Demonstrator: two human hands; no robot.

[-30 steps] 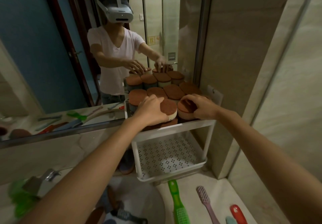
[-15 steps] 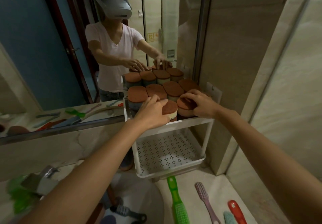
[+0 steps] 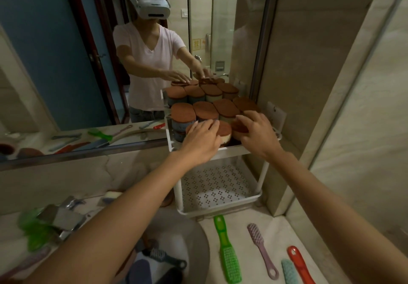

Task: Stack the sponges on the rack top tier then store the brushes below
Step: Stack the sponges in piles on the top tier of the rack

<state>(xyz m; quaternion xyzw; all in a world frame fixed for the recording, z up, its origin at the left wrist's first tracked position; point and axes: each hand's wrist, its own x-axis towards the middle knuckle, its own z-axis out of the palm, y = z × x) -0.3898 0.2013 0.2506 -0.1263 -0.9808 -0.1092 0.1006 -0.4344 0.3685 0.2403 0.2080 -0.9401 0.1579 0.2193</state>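
Two rows of sponges (image 3: 203,110) are shown on the rack's top tier (image 3: 234,150). The back row is stacked high against the mirror (image 3: 66,62), and the front row sits lower, along the tier's front edge. The left hand (image 3: 199,140) is laid over the front row with fingers nearly straight and spread, pressing down; nothing is gripped by it. The right hand (image 3: 257,133) is curled round the corner sponge (image 3: 237,128) at the tier's front right corner. The stacking step is judged to be in hand and nearly done, the front row being seated. Nothing is held yet by the lower tier (image 3: 216,186).

For the next move, both hands would have to be released and lowered to the worktop (image 3: 276,228). A green brush (image 3: 227,252), a lilac brush (image 3: 261,248), a red brush (image 3: 299,264) and a teal brush (image 3: 288,271) lie there before the rack.

Compared with a second earlier, the left fingers, then bunched over a sponge, are spread flatter. The right hand's hold is unchanged, and the brushes are unmoved.
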